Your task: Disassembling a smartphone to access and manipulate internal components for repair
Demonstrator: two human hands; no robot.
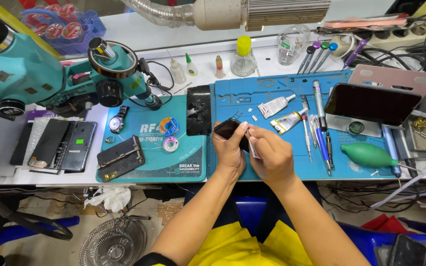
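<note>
Hands meet over the blue mat [272, 162] on the worktop [6, 170]. Left hand [230, 152] is clamped round a small dark phone [227, 129], lifted just above the mat; right hand [272, 156] pinches a thin white strip [253, 148] against the phone's edge. Glue tubes [277, 106] and screwdrivers [320, 133] lie just right of the hands, a teal microscope [35, 69] well left. Below the worktop stands a fan [114, 244].

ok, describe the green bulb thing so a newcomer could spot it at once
Start at the blue work mat in front of the person, then go to its right end, below the propped dark-screened phone. The green rubber air blower lies there on its side. It is the only fat, teardrop-shaped soft bulb, unlike the thin screwdrivers to its left.
</note>
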